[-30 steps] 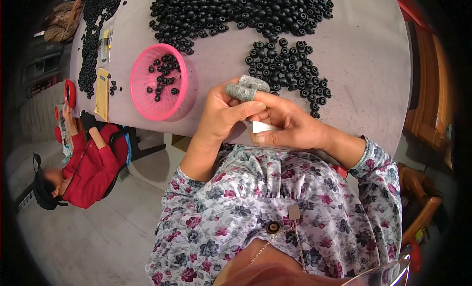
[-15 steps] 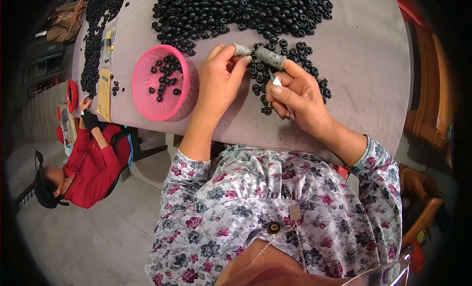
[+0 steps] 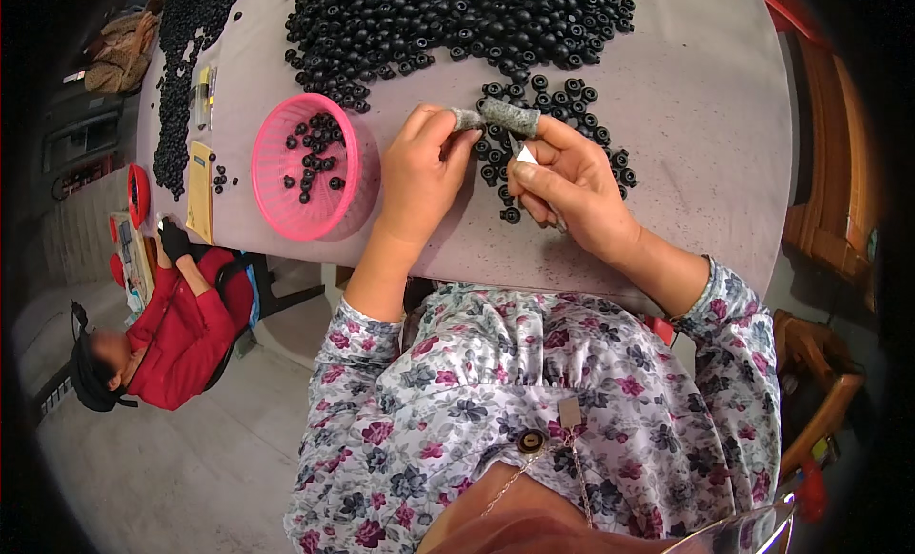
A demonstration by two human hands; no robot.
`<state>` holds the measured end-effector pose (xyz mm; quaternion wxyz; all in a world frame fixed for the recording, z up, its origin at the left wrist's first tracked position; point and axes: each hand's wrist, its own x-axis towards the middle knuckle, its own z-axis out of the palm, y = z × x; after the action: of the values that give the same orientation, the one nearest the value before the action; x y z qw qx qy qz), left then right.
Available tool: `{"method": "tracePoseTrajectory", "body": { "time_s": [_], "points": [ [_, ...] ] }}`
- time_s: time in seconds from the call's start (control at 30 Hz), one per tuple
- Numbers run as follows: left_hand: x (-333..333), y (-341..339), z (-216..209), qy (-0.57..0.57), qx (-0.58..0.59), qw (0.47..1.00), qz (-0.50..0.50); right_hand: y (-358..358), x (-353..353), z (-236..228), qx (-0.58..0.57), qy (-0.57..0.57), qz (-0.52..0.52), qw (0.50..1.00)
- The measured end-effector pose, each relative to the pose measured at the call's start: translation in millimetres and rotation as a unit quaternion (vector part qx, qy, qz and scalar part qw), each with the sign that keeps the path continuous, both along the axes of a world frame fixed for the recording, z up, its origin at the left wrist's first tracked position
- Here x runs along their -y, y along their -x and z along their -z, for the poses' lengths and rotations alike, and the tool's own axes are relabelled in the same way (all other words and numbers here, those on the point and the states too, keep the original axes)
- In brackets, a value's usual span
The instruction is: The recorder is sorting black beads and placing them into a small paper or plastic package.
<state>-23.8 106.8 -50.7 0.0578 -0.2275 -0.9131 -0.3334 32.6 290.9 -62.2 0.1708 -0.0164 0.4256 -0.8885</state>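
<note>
Black ring parts [image 3: 553,116] lay in a loose cluster at twelve o'clock from my hands, on the grey surface [image 3: 705,106]. They looked small, hard, light and smooth, so I judged a fingertip pinch on the rim would hold best. My left hand [image 3: 419,173] was narrowed, its grey-sleeved fingertip [image 3: 467,119] touching one part. My right hand [image 3: 567,182] was curled around a small white blade [image 3: 526,154]. At nine o'clock sat a pink basket [image 3: 305,163].

My left hand [image 3: 419,168] and right hand [image 3: 567,182], grey-capped fingertips [image 3: 510,118], touch the small black ring cluster [image 3: 562,125]. Right pinches a small blade [image 3: 526,156]. Pink basket [image 3: 305,165] at 9 o'clock, big ring pile [image 3: 457,25] at 12.
</note>
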Motion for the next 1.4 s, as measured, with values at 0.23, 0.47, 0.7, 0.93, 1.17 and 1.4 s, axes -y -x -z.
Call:
{"method": "tracePoseTrajectory", "body": {
  "time_s": [0.23, 0.47, 0.7, 0.93, 1.17, 1.4],
  "points": [
    [8, 1, 0, 0.050, -0.063, 0.995, 0.062, 1, 1, 2, 0.003, -0.022, -0.009, 1.000],
    [8, 2, -2, 0.046, 0.002, 0.998, 0.046, 0, 0, 2, -0.012, -0.028, -0.008, 1.000],
    [6, 8, 6, 0.062, -0.048, 0.996, 0.044, 0, 0, 4, -0.013, -0.028, -0.010, 0.999],
    [3, 10, 9, 0.151, -0.178, 0.970, 0.066, 0, 0, 3, -0.016, -0.037, -0.011, 0.999],
    [4, 18, 13, 0.171, -0.166, 0.970, 0.049, 1, 1, 5, -0.017, -0.034, -0.010, 0.999],
    [4, 15, 7, 0.135, -0.099, 0.984, 0.057, 0, -1, 7, -0.017, -0.052, -0.016, 0.998]
  ]
}}
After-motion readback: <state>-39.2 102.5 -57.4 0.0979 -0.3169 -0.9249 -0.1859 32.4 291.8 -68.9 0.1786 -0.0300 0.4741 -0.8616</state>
